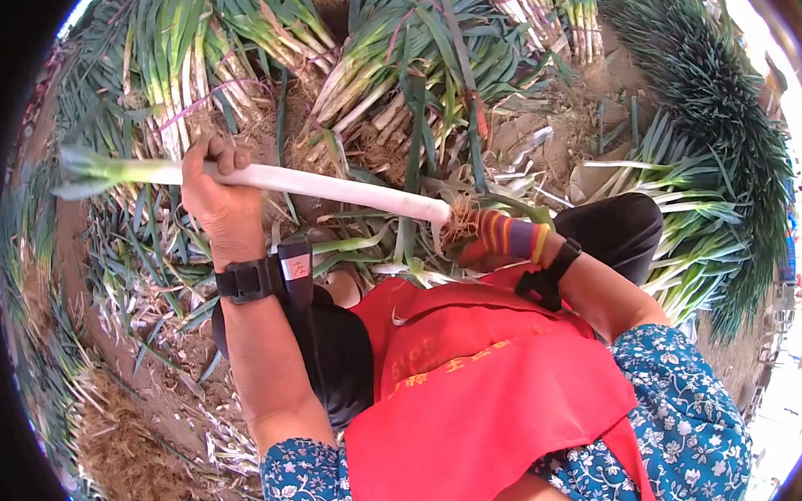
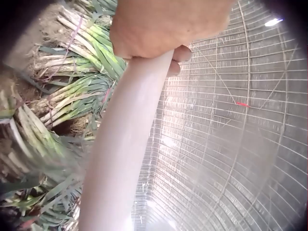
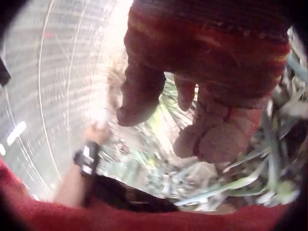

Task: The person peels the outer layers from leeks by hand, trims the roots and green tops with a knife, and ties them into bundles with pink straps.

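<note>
Leek bundles (image 1: 194, 49): tied, lying on the ground along the far side
Apron (image 1: 483, 409): bright red, over the person's front and lap
White leek (image 1: 341, 189): held up crosswise above the lap, green leaves to the person's left, root end to the right
Right hand (image 1: 506, 236): in a striped glove, beside the root end, fingers loosely bent and apart, gripping nothing
Left hand (image 1: 221, 191): bare, fingers wrapped round the leek near its green end
Roots (image 1: 462, 219): brown, stringy, still attached

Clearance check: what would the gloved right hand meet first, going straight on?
Probably the roots of the leek, right beside the right hand in the head view; depth and contact are unclear.
</note>
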{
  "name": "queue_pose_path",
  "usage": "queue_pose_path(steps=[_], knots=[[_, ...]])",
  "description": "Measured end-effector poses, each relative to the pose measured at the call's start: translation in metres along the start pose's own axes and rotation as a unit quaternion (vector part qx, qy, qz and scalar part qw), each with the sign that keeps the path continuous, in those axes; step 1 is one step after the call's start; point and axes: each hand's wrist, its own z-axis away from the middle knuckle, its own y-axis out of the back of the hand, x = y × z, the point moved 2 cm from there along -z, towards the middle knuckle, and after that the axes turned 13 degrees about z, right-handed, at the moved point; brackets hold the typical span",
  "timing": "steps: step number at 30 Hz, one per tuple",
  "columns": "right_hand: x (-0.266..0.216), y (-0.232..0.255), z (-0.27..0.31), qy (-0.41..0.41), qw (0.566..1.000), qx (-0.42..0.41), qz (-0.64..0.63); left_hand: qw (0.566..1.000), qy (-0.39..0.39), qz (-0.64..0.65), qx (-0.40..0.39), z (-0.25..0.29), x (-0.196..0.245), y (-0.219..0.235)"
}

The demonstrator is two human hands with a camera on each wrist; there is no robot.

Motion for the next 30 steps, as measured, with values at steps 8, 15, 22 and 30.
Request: queue_pose_path(steps=[8, 15, 22, 30], knots=[[-0.026, 0.033, -0.026, -0.271, 0.898, 0.105, -0.33, 0.996, -0.054, 0.0, 0.071, 0.009, -0.008, 0.0], [0.006, -0.009, -0.021, -0.191, 0.954, -0.139, 0.186, 0.897, -0.18, -0.397, -0.078, 0.006, -0.035, 0.004], [-0.01, 0.057, -0.054, -0.32, 0.941, 0.025, -0.106, 0.876, -0.108, -0.461, -0.093, 0.01, -0.074, -0.009], [-0.002, 0.089, -0.042, -0.499, 0.72, 0.416, -0.244, 0.797, 0.194, -0.468, -0.329, 0.068, -0.161, -0.069]])
